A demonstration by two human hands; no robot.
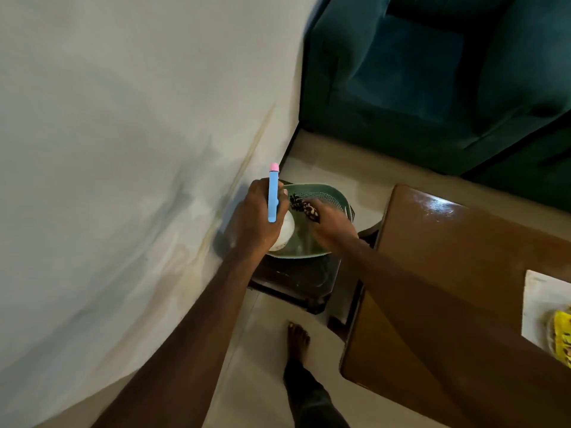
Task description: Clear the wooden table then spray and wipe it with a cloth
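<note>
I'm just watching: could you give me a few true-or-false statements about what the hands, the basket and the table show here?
1. The left hand grips a blue stick with a pink tip. True.
2. The right hand rests on the wooden table. False: it reaches into the green basket.
3. The table is already cleared. False: a white sheet and a yellow packet remain on it.
4. The basket sits beside the wall. True.
</note>
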